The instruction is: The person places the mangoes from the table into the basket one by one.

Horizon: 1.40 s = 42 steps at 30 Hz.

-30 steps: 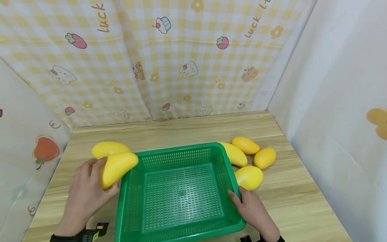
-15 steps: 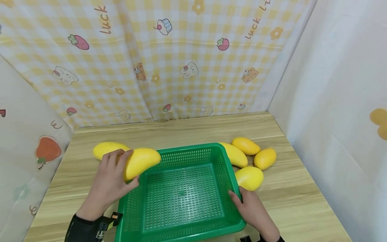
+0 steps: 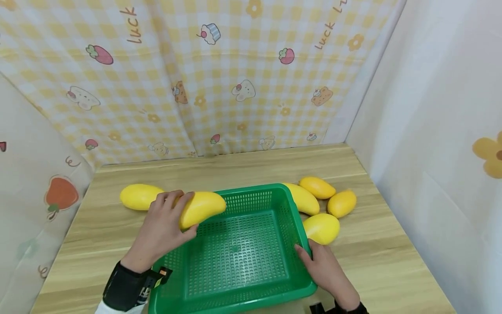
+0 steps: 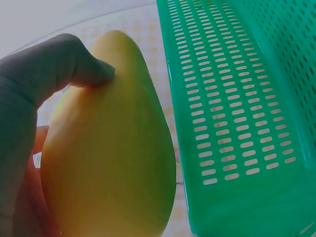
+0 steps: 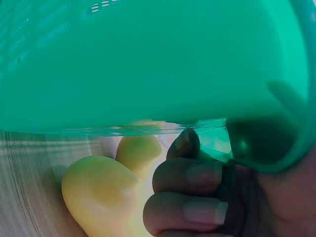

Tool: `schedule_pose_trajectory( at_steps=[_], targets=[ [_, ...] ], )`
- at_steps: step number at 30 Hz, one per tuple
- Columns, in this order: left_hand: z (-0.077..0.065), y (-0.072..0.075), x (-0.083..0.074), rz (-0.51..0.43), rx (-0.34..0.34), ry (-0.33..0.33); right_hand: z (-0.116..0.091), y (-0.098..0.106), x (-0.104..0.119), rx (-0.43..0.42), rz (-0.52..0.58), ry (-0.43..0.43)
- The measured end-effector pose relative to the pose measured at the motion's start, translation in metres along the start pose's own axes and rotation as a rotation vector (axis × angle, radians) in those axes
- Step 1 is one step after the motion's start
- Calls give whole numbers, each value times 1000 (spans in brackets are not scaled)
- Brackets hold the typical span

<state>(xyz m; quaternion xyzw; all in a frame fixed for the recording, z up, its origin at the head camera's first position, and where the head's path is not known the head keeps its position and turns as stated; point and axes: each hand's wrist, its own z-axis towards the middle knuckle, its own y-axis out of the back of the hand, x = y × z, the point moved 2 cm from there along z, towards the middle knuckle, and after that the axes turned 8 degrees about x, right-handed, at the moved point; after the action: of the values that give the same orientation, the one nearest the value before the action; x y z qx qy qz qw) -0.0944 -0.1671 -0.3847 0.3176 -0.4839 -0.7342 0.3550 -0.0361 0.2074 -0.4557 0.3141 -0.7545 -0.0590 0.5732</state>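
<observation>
The right hand (image 3: 325,267) curls round the right rim of a green basket (image 3: 235,266), while the left hand (image 3: 162,233), fingers and thumb closed on a yellow fruit (image 3: 204,207), holds it at the basket's far left corner, long axis slanting rightward and slightly away.

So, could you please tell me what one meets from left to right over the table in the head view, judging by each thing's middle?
Lone yellow fruit → left hand → held yellow fruit → green basket → curved yellow fruit → rightmost orange-yellow fruit.
</observation>
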Motion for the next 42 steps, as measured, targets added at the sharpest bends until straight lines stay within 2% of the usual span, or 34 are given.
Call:
schedule_pose_trajectory(
  at_steps=[5, 12, 26, 37, 42],
  targets=[
    [7, -1, -4, 50, 0, -28, 1, 1, 1, -2, -10, -8],
    [15, -7, -11, 36, -2, -52, 0, 0, 1, -4, -12, -8],
    [18, -24, -14, 61, 39, -88, 1, 0, 0, -3, -7, -15],
    [17, -36, -16, 14, 118, -39, 0, 0, 0, 24, 30, -2],
    [17, -42, -14, 24, 150, -40, 0, 0, 1, 25, 28, -5]
  ],
)
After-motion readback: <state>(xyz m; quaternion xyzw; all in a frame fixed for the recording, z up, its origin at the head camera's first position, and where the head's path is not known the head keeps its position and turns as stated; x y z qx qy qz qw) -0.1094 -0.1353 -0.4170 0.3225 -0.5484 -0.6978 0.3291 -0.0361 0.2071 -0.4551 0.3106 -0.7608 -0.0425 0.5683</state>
